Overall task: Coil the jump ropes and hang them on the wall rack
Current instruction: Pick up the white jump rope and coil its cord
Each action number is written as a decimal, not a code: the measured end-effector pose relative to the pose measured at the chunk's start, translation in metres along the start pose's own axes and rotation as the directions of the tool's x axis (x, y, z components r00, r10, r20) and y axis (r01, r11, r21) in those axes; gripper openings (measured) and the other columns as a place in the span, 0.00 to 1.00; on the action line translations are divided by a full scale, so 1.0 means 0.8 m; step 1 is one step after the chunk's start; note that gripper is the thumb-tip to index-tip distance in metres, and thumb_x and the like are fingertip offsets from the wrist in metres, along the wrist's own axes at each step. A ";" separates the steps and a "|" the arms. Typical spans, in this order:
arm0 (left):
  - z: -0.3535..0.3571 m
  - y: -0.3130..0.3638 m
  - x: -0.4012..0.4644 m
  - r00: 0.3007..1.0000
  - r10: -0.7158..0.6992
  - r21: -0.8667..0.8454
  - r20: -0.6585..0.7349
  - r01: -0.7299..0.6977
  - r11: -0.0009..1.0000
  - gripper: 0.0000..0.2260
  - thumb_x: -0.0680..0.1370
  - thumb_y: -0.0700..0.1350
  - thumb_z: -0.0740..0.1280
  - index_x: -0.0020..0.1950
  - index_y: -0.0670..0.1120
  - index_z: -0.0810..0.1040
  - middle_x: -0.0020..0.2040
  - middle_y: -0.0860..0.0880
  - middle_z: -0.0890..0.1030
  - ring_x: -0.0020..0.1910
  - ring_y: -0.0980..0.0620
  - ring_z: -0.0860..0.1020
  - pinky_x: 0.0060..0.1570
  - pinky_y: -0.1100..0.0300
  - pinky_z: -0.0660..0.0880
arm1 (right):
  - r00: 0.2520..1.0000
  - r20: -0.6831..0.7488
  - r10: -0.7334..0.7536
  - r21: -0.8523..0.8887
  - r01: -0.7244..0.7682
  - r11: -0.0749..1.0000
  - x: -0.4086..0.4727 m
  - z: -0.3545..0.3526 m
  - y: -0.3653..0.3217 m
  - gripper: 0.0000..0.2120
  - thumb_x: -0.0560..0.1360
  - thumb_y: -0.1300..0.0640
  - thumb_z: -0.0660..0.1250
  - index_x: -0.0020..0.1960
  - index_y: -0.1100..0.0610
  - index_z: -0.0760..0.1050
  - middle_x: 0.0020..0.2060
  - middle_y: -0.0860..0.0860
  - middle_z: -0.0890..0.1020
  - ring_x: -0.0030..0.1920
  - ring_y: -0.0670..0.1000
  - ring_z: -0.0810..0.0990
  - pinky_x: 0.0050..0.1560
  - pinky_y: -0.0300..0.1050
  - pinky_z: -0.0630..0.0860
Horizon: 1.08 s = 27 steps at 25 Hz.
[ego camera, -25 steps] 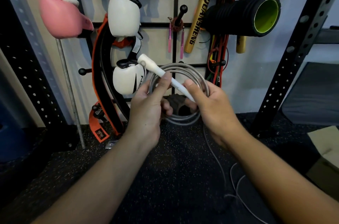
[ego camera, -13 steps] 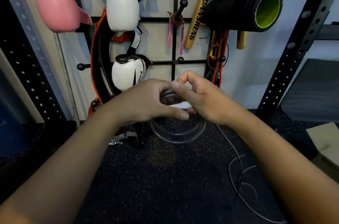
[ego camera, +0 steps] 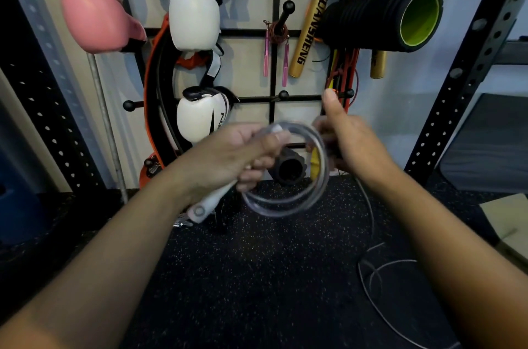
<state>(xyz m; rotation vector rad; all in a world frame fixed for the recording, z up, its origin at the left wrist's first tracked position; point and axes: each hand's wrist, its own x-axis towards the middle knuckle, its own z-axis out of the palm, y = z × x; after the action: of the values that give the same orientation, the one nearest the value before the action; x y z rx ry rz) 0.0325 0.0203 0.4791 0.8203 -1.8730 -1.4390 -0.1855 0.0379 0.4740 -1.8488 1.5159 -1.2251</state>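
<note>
My hands have pulled apart since before. My left hand (ego camera: 228, 157) grips the rope coil (ego camera: 288, 171) and white handle (ego camera: 210, 201); my right hand (ego camera: 347, 140) pinches the loop. More rope (ego camera: 371, 271) lies on the floor, nothing hung yet.

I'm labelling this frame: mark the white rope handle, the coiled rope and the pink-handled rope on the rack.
white rope handle (ego camera: 210, 201): head view, on its thick lower end.
coiled rope (ego camera: 285, 207): head view, on the coil's bottom arc.
pink-handled rope (ego camera: 285, 63): head view, on the right-hand pink handle.
</note>
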 end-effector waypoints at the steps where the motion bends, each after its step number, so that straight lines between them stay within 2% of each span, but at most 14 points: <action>1: -0.003 0.001 0.002 0.993 0.053 -0.136 -0.103 -0.067 0.988 0.15 0.77 0.58 0.66 0.44 0.46 0.75 0.28 0.55 0.68 0.24 0.57 0.64 0.24 0.62 0.64 | 0.999 -0.003 0.033 0.041 -0.033 0.999 0.000 -0.007 0.007 0.36 0.80 0.28 0.46 0.32 0.52 0.77 0.25 0.49 0.74 0.23 0.46 0.70 0.27 0.32 0.68; 3: -0.001 0.001 0.008 0.946 0.083 -0.399 -0.313 -0.210 0.893 0.16 0.80 0.58 0.64 0.41 0.48 0.71 0.28 0.55 0.65 0.23 0.58 0.63 0.23 0.64 0.65 | 0.995 0.077 0.058 0.157 -0.070 0.985 -0.003 -0.010 0.021 0.34 0.80 0.28 0.47 0.35 0.50 0.79 0.27 0.51 0.73 0.24 0.47 0.69 0.28 0.39 0.68; 5: 0.013 0.001 0.015 0.878 0.035 -0.562 -0.478 -0.336 0.756 0.17 0.82 0.58 0.62 0.40 0.49 0.69 0.28 0.55 0.64 0.24 0.58 0.63 0.25 0.65 0.66 | 0.978 0.208 0.023 0.269 -0.080 0.960 -0.012 0.002 0.028 0.36 0.77 0.25 0.47 0.50 0.53 0.80 0.32 0.52 0.76 0.27 0.50 0.72 0.30 0.44 0.71; 7: 0.044 0.009 0.017 0.809 -0.041 -0.613 -0.586 -0.410 0.675 0.19 0.84 0.55 0.60 0.37 0.48 0.70 0.29 0.53 0.63 0.26 0.59 0.64 0.32 0.65 0.68 | 0.958 0.287 0.008 0.344 -0.110 0.933 -0.028 0.025 0.019 0.38 0.73 0.22 0.49 0.63 0.51 0.74 0.39 0.54 0.80 0.31 0.54 0.77 0.29 0.45 0.75; 8: 0.060 0.011 0.017 0.776 -0.079 -0.597 -0.626 -0.412 0.688 0.22 0.86 0.52 0.60 0.33 0.47 0.70 0.29 0.52 0.62 0.29 0.60 0.65 0.38 0.66 0.68 | 0.957 0.290 0.004 0.370 -0.116 0.922 -0.036 0.041 0.010 0.37 0.73 0.22 0.52 0.66 0.49 0.71 0.42 0.54 0.81 0.30 0.55 0.78 0.27 0.44 0.75; 9: 0.071 0.008 0.019 0.746 -0.119 -0.590 -0.655 -0.407 0.698 0.23 0.86 0.51 0.59 0.31 0.46 0.70 0.30 0.50 0.63 0.32 0.59 0.67 0.42 0.66 0.70 | 0.965 0.264 0.002 0.410 -0.114 0.905 -0.044 0.059 0.001 0.34 0.74 0.24 0.55 0.66 0.48 0.70 0.43 0.54 0.81 0.29 0.55 0.78 0.24 0.43 0.73; 12: 0.079 -0.019 0.023 0.688 -0.103 -0.537 -0.718 -0.455 0.710 0.19 0.83 0.60 0.59 0.42 0.47 0.72 0.35 0.51 0.72 0.42 0.48 0.81 0.47 0.48 0.81 | 0.999 0.016 0.050 0.593 -0.050 0.804 -0.055 0.096 -0.019 0.19 0.77 0.40 0.67 0.59 0.53 0.75 0.37 0.50 0.80 0.27 0.46 0.75 0.23 0.36 0.67; 14: 0.074 -0.037 0.024 0.669 -0.062 -0.460 -0.740 -0.437 0.773 0.16 0.83 0.58 0.61 0.44 0.48 0.74 0.35 0.54 0.75 0.39 0.53 0.81 0.46 0.49 0.80 | 0.988 -0.098 0.122 0.636 -0.032 0.771 -0.050 0.096 -0.022 0.11 0.80 0.48 0.67 0.51 0.57 0.78 0.31 0.47 0.79 0.26 0.42 0.74 0.24 0.33 0.67; 18: 0.061 -0.041 0.020 0.799 -0.034 -0.428 -0.600 -0.284 0.858 0.09 0.80 0.50 0.69 0.49 0.45 0.80 0.37 0.52 0.82 0.41 0.53 0.83 0.57 0.49 0.79 | 0.990 -0.100 0.097 0.403 -0.049 0.914 -0.033 0.056 -0.021 0.11 0.82 0.53 0.66 0.45 0.58 0.79 0.23 0.48 0.78 0.20 0.41 0.71 0.21 0.32 0.66; 21: 0.017 -0.034 0.019 0.869 -0.062 -0.399 -0.492 -0.162 0.902 0.24 0.67 0.45 0.77 0.62 0.45 0.78 0.45 0.47 0.86 0.49 0.46 0.85 0.59 0.45 0.80 | 0.998 0.043 0.038 0.154 -0.044 0.987 -0.017 0.021 -0.013 0.12 0.82 0.52 0.66 0.43 0.56 0.78 0.23 0.50 0.77 0.20 0.45 0.69 0.21 0.35 0.65; 22: 0.001 -0.026 0.015 0.881 -0.016 -0.313 -0.472 -0.151 0.938 0.29 0.65 0.45 0.79 0.65 0.47 0.76 0.48 0.47 0.87 0.51 0.45 0.85 0.59 0.47 0.79 | 0.994 0.106 0.020 0.061 -0.027 0.998 -0.014 0.011 -0.010 0.12 0.82 0.51 0.67 0.43 0.56 0.79 0.24 0.51 0.78 0.22 0.46 0.70 0.22 0.37 0.66; 24: -0.025 -0.003 0.004 0.915 0.176 0.051 -0.364 -0.169 0.984 0.36 0.64 0.51 0.82 0.69 0.54 0.73 0.56 0.50 0.86 0.57 0.50 0.84 0.62 0.51 0.77 | 0.976 0.217 0.000 -0.074 0.016 0.997 -0.013 0.000 -0.007 0.12 0.80 0.49 0.68 0.43 0.55 0.80 0.26 0.50 0.78 0.24 0.46 0.70 0.26 0.37 0.67; 25: -0.034 0.009 -0.001 0.933 0.246 0.264 -0.264 -0.176 0.948 0.37 0.64 0.55 0.82 0.70 0.57 0.71 0.58 0.53 0.85 0.60 0.54 0.82 0.65 0.53 0.75 | 0.965 0.261 -0.005 -0.116 0.037 0.993 -0.013 -0.001 -0.006 0.11 0.80 0.49 0.68 0.43 0.55 0.79 0.26 0.49 0.77 0.25 0.45 0.70 0.27 0.38 0.68; 27: -0.030 0.035 -0.011 0.969 0.233 0.606 -0.081 -0.138 0.784 0.38 0.64 0.62 0.81 0.70 0.62 0.69 0.60 0.59 0.82 0.63 0.61 0.78 0.67 0.58 0.71 | 0.946 0.323 -0.011 -0.166 0.068 0.984 -0.012 0.001 -0.009 0.12 0.79 0.49 0.70 0.40 0.53 0.77 0.25 0.47 0.74 0.25 0.45 0.70 0.30 0.42 0.68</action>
<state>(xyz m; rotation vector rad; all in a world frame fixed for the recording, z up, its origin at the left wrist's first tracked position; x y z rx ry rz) 0.0542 0.0189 0.5103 0.9611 -2.2421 -0.6254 -0.1812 0.0489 0.4759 -2.0817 1.4454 -0.7759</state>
